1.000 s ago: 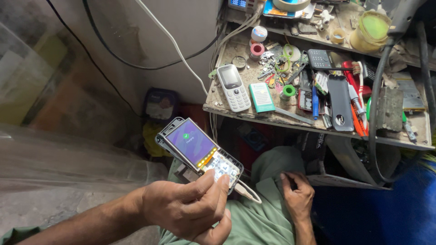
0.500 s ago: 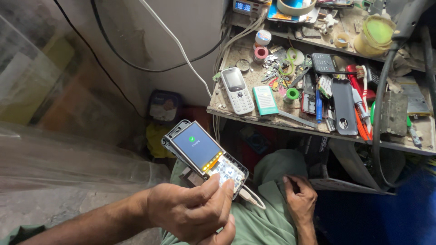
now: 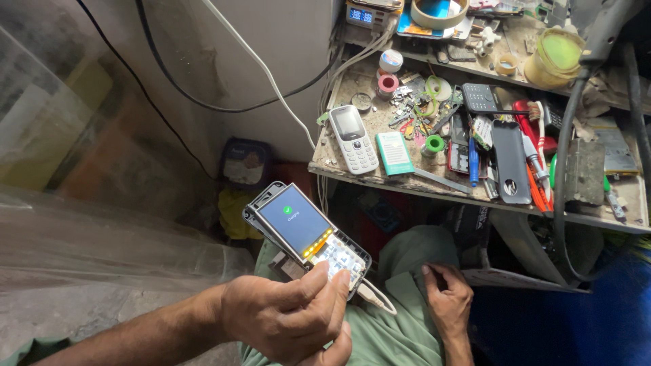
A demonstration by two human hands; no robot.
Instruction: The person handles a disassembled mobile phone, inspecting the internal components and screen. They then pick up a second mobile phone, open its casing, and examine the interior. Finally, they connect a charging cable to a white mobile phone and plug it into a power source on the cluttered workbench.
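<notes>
The stripped keypad phone (image 3: 306, 234) sits in your left hand (image 3: 288, 322), held up in front of your lap, below and to the left of the cluttered workbench shelf (image 3: 475, 193). With its front cover off it looks light and stiff but fragile: the lit screen and the bare glowing keypad board are exposed, so keep your hold on the frame edges rather than the display. Your left fingers are clenched around the phone's lower end, thumb (image 3: 325, 288) pressing on the keypad. A white cable (image 3: 376, 298) appears to plug into the bottom edge, though the joint is hidden behind your fingers; avoid tugging it. Your right hand (image 3: 446, 298) rests on your knee, fingers curled loosely, grasping nothing, just below the shelf
</notes>
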